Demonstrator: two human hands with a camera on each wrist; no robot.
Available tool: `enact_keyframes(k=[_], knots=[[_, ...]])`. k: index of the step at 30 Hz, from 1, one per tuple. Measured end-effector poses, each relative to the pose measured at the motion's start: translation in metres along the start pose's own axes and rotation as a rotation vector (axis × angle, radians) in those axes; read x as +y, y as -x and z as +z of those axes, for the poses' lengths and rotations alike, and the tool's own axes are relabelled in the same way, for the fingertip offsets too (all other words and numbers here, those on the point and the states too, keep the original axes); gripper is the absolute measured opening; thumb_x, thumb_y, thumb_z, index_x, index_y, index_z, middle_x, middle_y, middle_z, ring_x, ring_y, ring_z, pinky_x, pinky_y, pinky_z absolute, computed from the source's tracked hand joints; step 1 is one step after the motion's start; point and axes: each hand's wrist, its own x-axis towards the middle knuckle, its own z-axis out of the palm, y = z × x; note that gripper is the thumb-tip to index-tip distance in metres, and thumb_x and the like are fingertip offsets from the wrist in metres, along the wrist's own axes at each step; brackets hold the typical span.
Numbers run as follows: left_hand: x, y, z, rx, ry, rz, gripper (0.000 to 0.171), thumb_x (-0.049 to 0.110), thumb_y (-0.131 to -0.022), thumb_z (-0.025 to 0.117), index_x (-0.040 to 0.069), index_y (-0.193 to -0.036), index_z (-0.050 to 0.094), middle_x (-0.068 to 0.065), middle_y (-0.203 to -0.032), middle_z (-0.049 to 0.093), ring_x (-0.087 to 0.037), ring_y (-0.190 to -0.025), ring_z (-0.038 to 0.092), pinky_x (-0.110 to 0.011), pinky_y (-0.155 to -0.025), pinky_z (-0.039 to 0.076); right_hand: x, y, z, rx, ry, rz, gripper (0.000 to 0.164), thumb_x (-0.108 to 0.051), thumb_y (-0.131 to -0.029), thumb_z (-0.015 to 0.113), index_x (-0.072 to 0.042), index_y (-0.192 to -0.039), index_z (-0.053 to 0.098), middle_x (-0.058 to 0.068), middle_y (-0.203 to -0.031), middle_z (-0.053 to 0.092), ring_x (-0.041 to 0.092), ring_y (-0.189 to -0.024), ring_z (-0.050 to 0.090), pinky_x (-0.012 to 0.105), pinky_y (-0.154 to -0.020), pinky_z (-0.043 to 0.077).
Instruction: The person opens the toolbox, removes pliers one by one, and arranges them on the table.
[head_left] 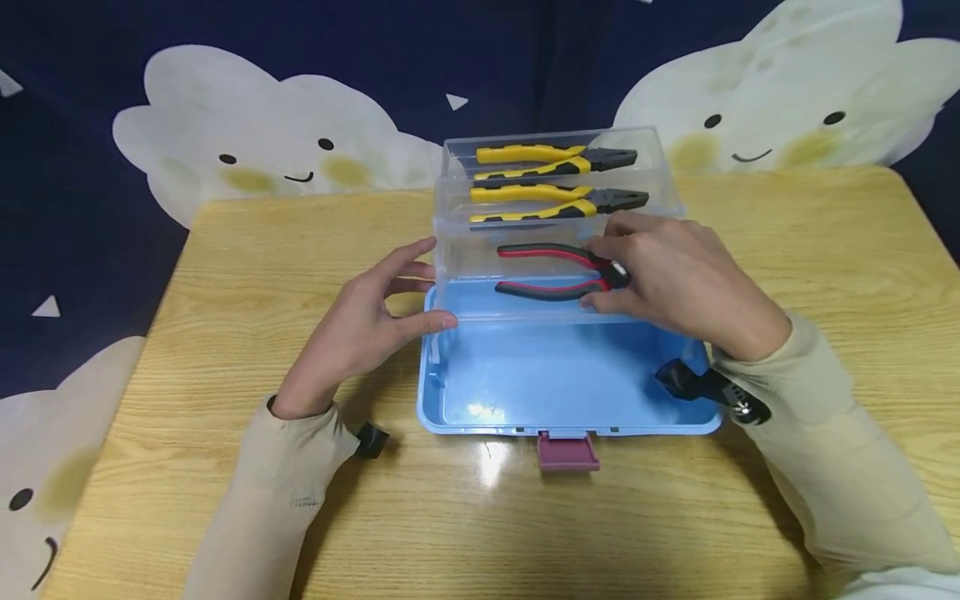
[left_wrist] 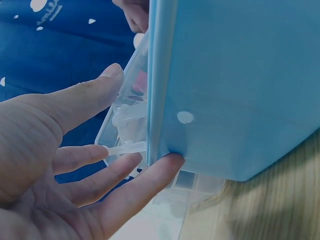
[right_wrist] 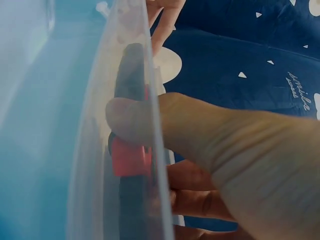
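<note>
Head view: pale wooden tabletop (head_left: 465,533), with a dark navy cloth printed with white clouds (head_left: 510,50) behind. On the table, an open blue plastic toolbox (head_left: 540,375) with a purple latch (head_left: 567,453) at its near edge. Stepped translucent plastic trays (head_left: 467,260) stand over its far half. Pliers with red-and-dark-grey handles (head_left: 547,293) lie at the lowest tier, handles spread and pointing left. The right hand (head_left: 671,267) reaches in from the right and pinches their head end, thumb on the near side, fingers on the far side; the handles extend left, clear of the fingers. In the tiers beyond, two pairs of yellow-and-black pliers (head_left: 596,200), dark noses to the right. The left hand (head_left: 367,312) is spread wide at the trays' left end, holding nothing, well apart from the red-and-dark-grey pair.

Left wrist view: thumb and fingers of the left hand wide apart around the tray end; one fingertip against the toolbox's blue wall. A pinkish patch shows through the tray, too blurred to identify.

Right wrist view: right thumb laid over the pliers' red section, dark parts running either side of it along the translucent wall. Whether the lower fingers touch the pliers cannot be told here.
</note>
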Motion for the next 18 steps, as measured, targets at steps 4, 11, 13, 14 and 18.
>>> enact_keyframes(k=[4, 11, 13, 14, 18], knots=[[-0.0011, 0.0001, -0.0002, 0.002, -0.001, -0.001, 0.090, 0.028, -0.086, 0.087, 0.024, -0.161, 0.038, -0.008, -0.142, 0.063, -0.030, -0.132, 0.064, -0.047, -0.097, 0.062, -0.0024, 0.0018, -0.0011, 0.047, -0.013, -0.014, 0.056, -0.038, -0.076, 0.092, -0.007, -0.120, 0.077, 0.009, -0.107, 0.073, 0.020, -0.076, 0.061, 0.038, -0.056, 0.045], [-0.0034, 0.0019, -0.0026, 0.005, 0.004, -0.006, 0.089, 0.028, -0.086, 0.086, 0.026, -0.160, 0.038, -0.008, -0.142, 0.062, -0.030, -0.133, 0.064, -0.046, -0.098, 0.062, -0.0080, 0.0001, 0.0030, 0.191, -0.018, -0.060, 0.044, -0.030, -0.075, 0.090, -0.008, -0.112, 0.079, 0.009, -0.100, 0.071, 0.019, -0.069, 0.057, 0.032, -0.051, 0.039], [-0.0036, 0.0017, -0.0025, 0.002, 0.007, -0.009, 0.089, 0.028, -0.086, 0.086, 0.027, -0.160, 0.038, -0.007, -0.142, 0.062, -0.030, -0.133, 0.063, -0.046, -0.098, 0.061, -0.0081, 0.0015, 0.0030, 0.228, -0.023, -0.073, 0.044, -0.028, -0.074, 0.090, -0.009, -0.111, 0.079, 0.009, -0.098, 0.071, 0.019, -0.068, 0.057, 0.031, -0.052, 0.038], [-0.0037, 0.0014, -0.0022, 0.000, 0.008, -0.009, 0.089, 0.028, -0.086, 0.086, 0.026, -0.161, 0.037, -0.007, -0.142, 0.062, -0.030, -0.133, 0.063, -0.047, -0.099, 0.061, -0.0078, 0.0025, 0.0025, 0.240, -0.024, -0.074, 0.045, -0.028, -0.074, 0.090, -0.009, -0.112, 0.079, 0.009, -0.098, 0.071, 0.019, -0.069, 0.057, 0.031, -0.052, 0.038], [-0.0027, 0.0003, -0.0013, -0.005, 0.008, -0.011, 0.090, 0.028, -0.086, 0.086, 0.026, -0.161, 0.037, -0.008, -0.142, 0.062, -0.031, -0.134, 0.062, -0.048, -0.100, 0.061, -0.0077, 0.0069, -0.0030, 0.259, -0.028, -0.051, 0.051, -0.028, -0.073, 0.092, -0.009, -0.119, 0.078, 0.010, -0.099, 0.071, 0.020, -0.069, 0.058, 0.029, -0.052, 0.038]])
